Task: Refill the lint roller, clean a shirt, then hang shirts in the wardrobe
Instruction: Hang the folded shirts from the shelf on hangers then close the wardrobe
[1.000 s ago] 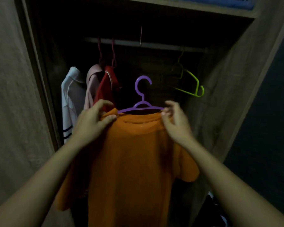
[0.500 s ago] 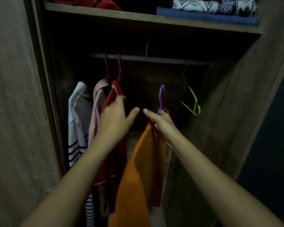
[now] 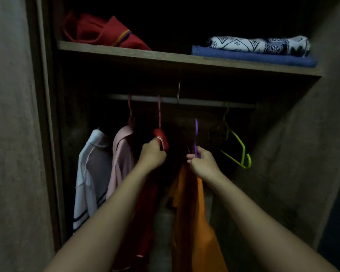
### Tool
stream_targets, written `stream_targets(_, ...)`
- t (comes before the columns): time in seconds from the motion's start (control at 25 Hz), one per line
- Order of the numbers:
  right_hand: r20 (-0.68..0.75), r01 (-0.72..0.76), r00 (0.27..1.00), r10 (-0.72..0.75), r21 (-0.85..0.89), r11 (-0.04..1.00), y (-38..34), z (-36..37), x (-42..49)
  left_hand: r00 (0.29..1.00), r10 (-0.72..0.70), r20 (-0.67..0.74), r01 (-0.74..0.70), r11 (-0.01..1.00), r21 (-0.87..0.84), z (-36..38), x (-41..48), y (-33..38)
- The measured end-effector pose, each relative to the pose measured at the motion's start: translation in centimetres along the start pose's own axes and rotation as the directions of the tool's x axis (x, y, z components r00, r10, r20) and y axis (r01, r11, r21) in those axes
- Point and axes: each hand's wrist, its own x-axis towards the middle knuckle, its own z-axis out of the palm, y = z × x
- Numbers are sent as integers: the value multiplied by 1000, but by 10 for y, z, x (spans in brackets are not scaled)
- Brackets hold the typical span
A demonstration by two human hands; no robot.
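Watching the head cam feed here. Closest to me the orange shirt (image 3: 190,213) hangs straight down between the two forearms, turned edge-on so its width runs front to back into the wardrobe. The right hand (image 3: 201,163) has its fingers pinched tight on the neck of the purple hanger (image 3: 196,134) just above the collar. The left hand (image 3: 152,157) is curled round the shoulder of the red shirt (image 3: 161,138), I'd guess to hold it aside. The bit that matters: the purple hook pokes straight up from the right hand but its tip sits below the rail (image 3: 204,101), not on it. So the target lies up and a bit further in, in the bare stretch between the red shirt's hook and the green hanger (image 3: 238,150), and the right hand is the nearer one
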Motion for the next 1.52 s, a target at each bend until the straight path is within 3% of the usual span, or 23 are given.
stream_targets(0.16,-85,64,993,-82,-193,979,-28,-11,31,999,-41,-8,40,997,-73,7,1,8)
stream_targets(0.36,-137,51,986,-92,-274,960,-73,-14,78,998,21,53,-19,1000,-22,-2,1,14)
stream_targets(0.6,70,85,996,-53,-600,796,-65,-4,98,997,37,71,-33,998,-60,-4,-1,12)
stream_targets(0.84,24,90,995,-96,-630,772,-62,-18,86,995,67,73,-75,992,104,-5,1,9)
stream_targets(0.92,-37,173,967,-253,-633,755,-60,-20,71,991,119,58,-129,961,243,-8,-8,13)
stream_targets(0.96,-88,265,908,-410,-638,723,-60,-23,61,985,171,0,-164,942,294,-15,-13,17)
stream_targets(1.04,-134,486,669,-731,-665,567,-70,-32,40,911,347,-221,-279,916,289,-43,-20,33)
stream_targets(1.08,-136,569,525,-840,-678,466,-81,-39,30,819,446,-360,-367,891,268,-63,-20,43)
stream_targets(1.16,-140,630,238,-961,-731,263,-110,-53,17,547,609,-575,-541,781,312,-109,-12,67)
stream_targets(1.2,-140,610,144,-980,-767,199,-127,-60,14,422,667,-614,-580,719,383,-132,-6,79)
stream_targets(1.24,-130,566,109,-985,-807,169,-143,-65,14,339,717,-609,-581,669,464,-153,2,89)
stream_targets(1.28,-98,516,140,-985,-842,157,-156,-71,17,327,750,-574,-552,645,528,-172,13,98)
stream_targets(1.36,39,437,318,-947,-893,110,-178,-81,22,472,757,-451,-393,639,661,-205,39,108)
stream_targets(1.44,168,427,473,-865,-902,59,-190,-87,27,710,628,-318,-206,617,759,-234,64,108)
stream_targets(1.52,213,459,525,-824,-886,64,-192,-90,30,906,382,-182,-148,689,710,-250,76,104)
